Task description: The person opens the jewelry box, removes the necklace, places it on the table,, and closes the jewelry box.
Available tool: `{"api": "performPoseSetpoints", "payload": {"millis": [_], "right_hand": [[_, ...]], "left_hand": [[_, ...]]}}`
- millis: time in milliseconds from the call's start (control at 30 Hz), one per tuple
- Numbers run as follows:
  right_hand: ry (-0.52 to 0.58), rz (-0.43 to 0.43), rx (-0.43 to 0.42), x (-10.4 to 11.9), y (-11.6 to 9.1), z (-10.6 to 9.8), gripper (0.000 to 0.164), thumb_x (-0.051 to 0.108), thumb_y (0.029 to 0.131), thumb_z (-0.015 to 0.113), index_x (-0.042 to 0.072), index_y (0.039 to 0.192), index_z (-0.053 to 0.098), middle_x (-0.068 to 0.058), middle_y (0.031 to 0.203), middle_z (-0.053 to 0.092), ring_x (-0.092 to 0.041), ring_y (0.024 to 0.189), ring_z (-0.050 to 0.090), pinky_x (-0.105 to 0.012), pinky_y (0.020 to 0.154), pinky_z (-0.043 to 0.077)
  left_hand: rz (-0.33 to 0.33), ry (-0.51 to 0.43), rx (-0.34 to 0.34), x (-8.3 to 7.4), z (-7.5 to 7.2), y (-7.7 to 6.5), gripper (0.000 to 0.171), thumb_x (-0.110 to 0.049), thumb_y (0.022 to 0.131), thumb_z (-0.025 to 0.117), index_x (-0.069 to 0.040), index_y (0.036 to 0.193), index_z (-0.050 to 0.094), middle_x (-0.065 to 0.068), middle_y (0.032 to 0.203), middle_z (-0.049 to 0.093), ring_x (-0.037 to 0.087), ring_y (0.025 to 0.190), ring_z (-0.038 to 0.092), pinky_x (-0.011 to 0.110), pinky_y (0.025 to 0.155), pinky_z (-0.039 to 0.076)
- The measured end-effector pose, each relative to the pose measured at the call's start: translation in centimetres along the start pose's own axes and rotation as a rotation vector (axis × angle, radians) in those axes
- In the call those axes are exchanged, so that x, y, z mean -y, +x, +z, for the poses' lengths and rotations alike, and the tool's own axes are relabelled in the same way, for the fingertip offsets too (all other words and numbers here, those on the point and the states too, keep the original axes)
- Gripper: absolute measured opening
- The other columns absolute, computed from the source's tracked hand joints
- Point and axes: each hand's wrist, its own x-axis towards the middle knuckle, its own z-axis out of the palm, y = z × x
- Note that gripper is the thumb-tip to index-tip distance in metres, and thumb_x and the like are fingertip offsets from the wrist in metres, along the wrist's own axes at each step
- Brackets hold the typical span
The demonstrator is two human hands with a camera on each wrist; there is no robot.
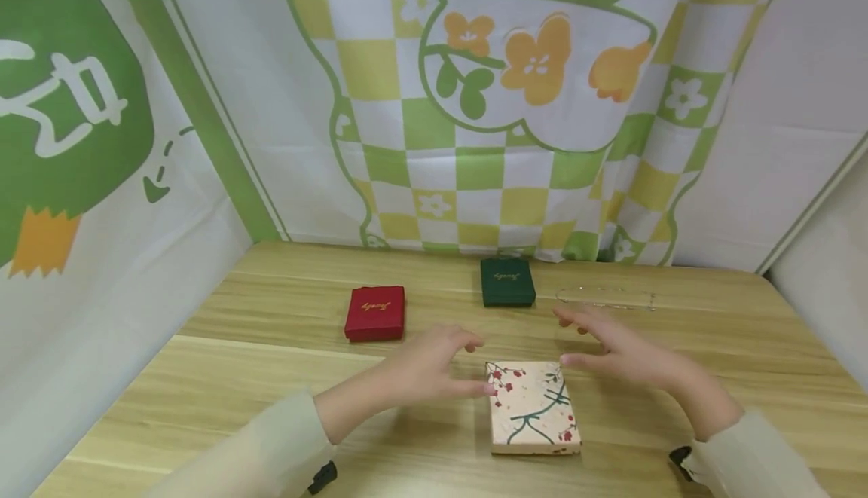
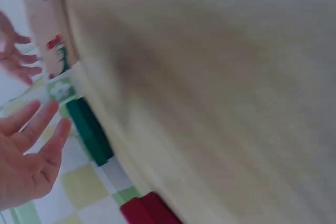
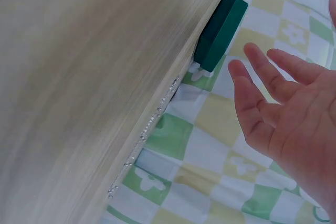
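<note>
A cream box (image 1: 532, 407) with red blossoms and dark green branches lies on the wooden table. My left hand (image 1: 434, 366) is at its left side, fingers loosely bent, thumb tip overlapping the box's left edge in the head view. On the other side my right hand (image 1: 624, 351) hovers near the box's top right corner, fingers spread and holding nothing. In the left wrist view the left hand (image 2: 31, 156) shows an empty palm; the right hand (image 3: 294, 108) likewise looks empty in its own wrist view.
A red box (image 1: 375, 313) with gold lettering sits to the left. Farther back is a dark green box (image 1: 507, 282). A thin silvery chain (image 1: 606, 305) lies stretched out beyond the right hand. Patterned cloth (image 1: 434, 106) hangs along the table's back edge.
</note>
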Motion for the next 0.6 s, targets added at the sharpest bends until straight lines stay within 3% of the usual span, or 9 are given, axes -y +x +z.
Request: {"api": "performPoseSetpoints", "payload": {"millis": [167,300,433,600], "right_hand": [[0.035,0.040,0.072,0.8,-1.1,0.6,0.089,0.044,0.090,0.069,-0.002,0.154,0.026,-0.026,0.146,0.045,-0.047,0.124,0.050,-0.063,0.096,0.046],[0.064,0.044,0.130,1.3,-1.8,1.2,0.102,0.049,0.086,0.071,-0.001,0.156,0.017,-0.026,0.149,0.040,-0.043,0.124,0.051,-0.061,0.096,0.046],[0.083,0.064,0.199,1.6,-2.3,2.0,0.119,0.053,0.080,0.076,-0.001,0.157,0.002,-0.029,0.156,0.029,-0.045,0.130,0.047,-0.063,0.102,0.041],[0.135,0.092,0.266,1.9,-2.6,2.7,0.138,0.049,0.071,0.084,0.003,0.156,-0.014,-0.035,0.161,-0.001,-0.053,0.146,0.018,-0.068,0.111,0.021]], "left_hand": [[-0.026,0.030,-0.010,0.2,1.1,-0.8,0.085,-0.069,0.080,0.067,-0.015,0.143,0.052,0.002,0.140,0.059,0.025,0.134,0.051,0.049,0.110,0.042],[-0.029,0.058,0.040,0.0,1.8,-0.9,0.097,-0.073,0.073,0.070,-0.018,0.149,0.044,0.004,0.151,0.049,0.029,0.142,0.042,0.056,0.111,0.038],[-0.022,0.106,0.090,-0.2,2.5,-0.6,0.110,-0.077,0.068,0.071,-0.017,0.153,0.037,0.001,0.154,0.045,0.027,0.140,0.043,0.058,0.107,0.042],[-0.002,0.173,0.131,-0.6,3.0,-0.4,0.124,-0.082,0.062,0.072,-0.014,0.156,0.028,0.000,0.157,0.041,0.026,0.138,0.044,0.056,0.102,0.045]]}}
